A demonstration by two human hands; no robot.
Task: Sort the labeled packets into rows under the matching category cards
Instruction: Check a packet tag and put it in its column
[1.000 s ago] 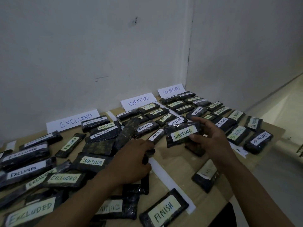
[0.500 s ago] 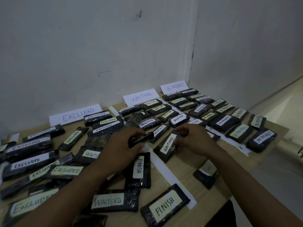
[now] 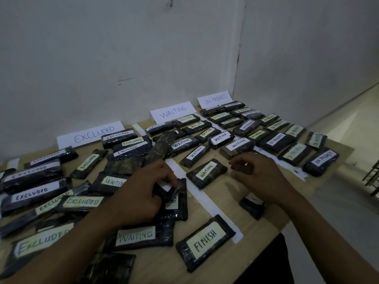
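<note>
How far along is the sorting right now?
Done: rows sit under the ON PROGRESS card and WAITING card. In hand: the left hand grips a dark packet, label hidden; the right hand is free. Left: the front FINISH packet and a stray WAITING packet.

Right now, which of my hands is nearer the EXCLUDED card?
Left. Your left hand, pinching a packet, sits in front of the EXCLUDED card, slightly right of it; your right hand is far to its right.

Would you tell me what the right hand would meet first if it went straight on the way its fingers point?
Most likely the tilted WAITING packet just ahead of the right hand; a narrow gap of table shows between them, though depth is uncertain.
</note>
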